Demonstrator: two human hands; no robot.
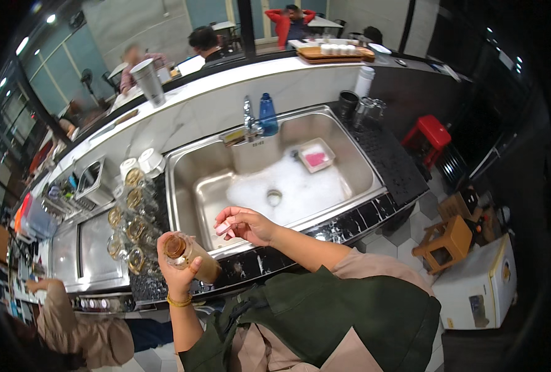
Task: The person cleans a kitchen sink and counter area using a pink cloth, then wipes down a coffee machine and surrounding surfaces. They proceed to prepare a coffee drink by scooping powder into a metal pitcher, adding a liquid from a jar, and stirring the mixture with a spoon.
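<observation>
My left hand (pixel 177 277) is wrapped around a clear bottle (pixel 204 265) with light brown contents, tilted over the counter's front edge. Its round mouth, facing up toward me, looks dark brown; whether a lid covers it I cannot tell. Just to the right, my right hand (pixel 253 228) pinches a small pale pink piece (pixel 224 228), perhaps a cap, above the sink's near rim. The steel sink (pixel 214 186) holds white suds (pixel 284 186). In the suds sit a small glass (pixel 274 197) and a plastic tub (pixel 330 158) with a pink sponge (pixel 315 159).
Several glass mugs (pixel 136 230) crowd the counter left of the sink. A blue bottle (pixel 268 116) stands beside the faucet (pixel 248 118). Black and clear cups (pixel 348 103) are at the back right. A co-worker's arm (pixel 50 288) reaches in at far left; stools (pixel 447 244) stand right.
</observation>
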